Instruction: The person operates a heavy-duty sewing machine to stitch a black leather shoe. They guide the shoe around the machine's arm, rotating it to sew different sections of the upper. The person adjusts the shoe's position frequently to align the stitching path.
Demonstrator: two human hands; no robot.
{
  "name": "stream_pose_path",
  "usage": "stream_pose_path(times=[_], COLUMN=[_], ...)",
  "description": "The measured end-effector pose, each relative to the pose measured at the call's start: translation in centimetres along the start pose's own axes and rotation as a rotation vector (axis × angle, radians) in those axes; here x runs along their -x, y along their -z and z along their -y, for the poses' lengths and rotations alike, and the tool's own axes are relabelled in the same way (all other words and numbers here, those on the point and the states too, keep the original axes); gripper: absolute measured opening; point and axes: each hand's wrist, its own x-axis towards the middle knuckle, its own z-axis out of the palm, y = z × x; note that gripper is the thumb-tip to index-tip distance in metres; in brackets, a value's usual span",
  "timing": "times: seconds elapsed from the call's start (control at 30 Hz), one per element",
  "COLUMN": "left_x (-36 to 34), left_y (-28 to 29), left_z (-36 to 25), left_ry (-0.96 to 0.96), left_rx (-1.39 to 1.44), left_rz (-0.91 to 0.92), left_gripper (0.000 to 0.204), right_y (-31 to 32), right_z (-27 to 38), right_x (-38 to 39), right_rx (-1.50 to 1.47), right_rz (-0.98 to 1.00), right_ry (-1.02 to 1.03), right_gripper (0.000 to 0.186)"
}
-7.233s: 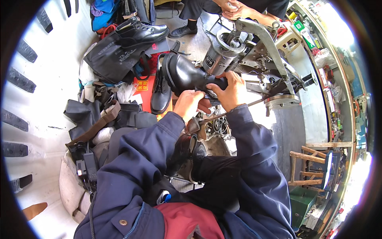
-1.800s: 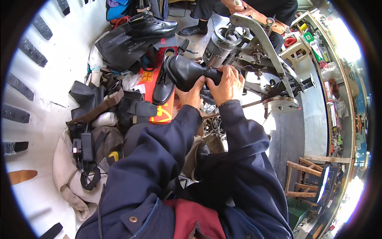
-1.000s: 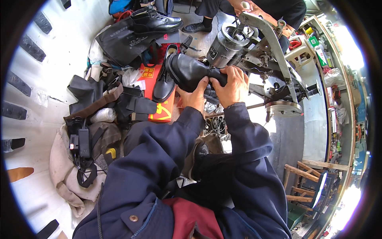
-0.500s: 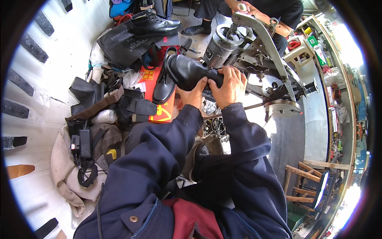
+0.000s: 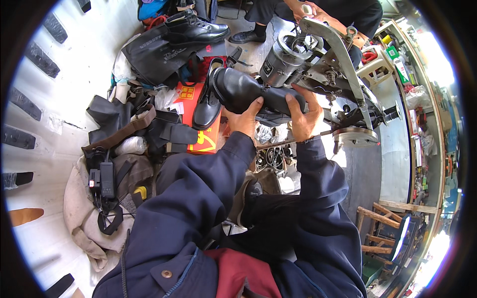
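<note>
A black leather shoe [image 5: 239, 89] lies sideways between my hands, its rounded end to the left and its other end against the sewing machine [image 5: 355, 82]. My left hand [image 5: 243, 120] grips it from below near the middle, thumb pressed up on the leather. Around the right end, my right hand [image 5: 307, 115] has its thumb on the near side and its fingers reaching behind. The machine's silver cylinder [image 5: 280, 62] stands just beyond the shoe. A second black shoe [image 5: 206, 107] rests on a red box [image 5: 188, 107], touching or close to the held one.
A black lace-up shoe [image 5: 196, 30] sits on a dark bag [image 5: 154, 54] at the far left. Straps and a black adapter [image 5: 107, 179] lie on cloth at left. Across the machine sits another person, hands [image 5: 318, 15] near its top. A wooden stool [image 5: 382, 233] stands at right.
My right hand has slid right along the shoe and its fingers have spread, uncovering more of the shoe's right part. My left hand keeps nearly the same place.
</note>
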Motion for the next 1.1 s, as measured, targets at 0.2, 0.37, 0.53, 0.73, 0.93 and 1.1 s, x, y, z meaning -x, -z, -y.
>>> stream_pose_path(times=[0.2,0.37,0.53,0.73,0.93,1.1], left_x=[-0.9,-0.4,-0.5,-1.1,0.0,0.2], left_y=[0.3,0.3,0.3,0.9,0.3,-0.2], left_z=[0.3,0.1,0.1,0.1,-0.3,-1.4], left_ry=[-0.057,-0.057,-0.072,-0.039,-0.002,0.047], left_rx=[-0.046,-0.013,-0.019,-0.125,0.000,-0.027], left_rz=[0.018,0.027,0.023,0.092,0.041,0.033], left_gripper=[0.099,0.096,0.096,0.092,0.094,0.103], right_y=[-1.2,-1.8,-2.5,-2.6,-0.4,4.1], right_z=[-1.4,-1.9,-1.9,-1.7,-0.2,4.1], right_x=[-0.4,-0.6,-0.9,-1.0,0.1,2.0], right_rx=[-0.251,-0.236,-0.291,-0.345,-0.136,-0.011], right_rz=[-0.062,-0.078,-0.129,-0.144,-0.040,0.015], right_ry=[-0.169,-0.212,-0.212,-0.231,-0.178,-0.086], right_gripper=[0.023,0.021,0.018,0.018,0.019,0.022])
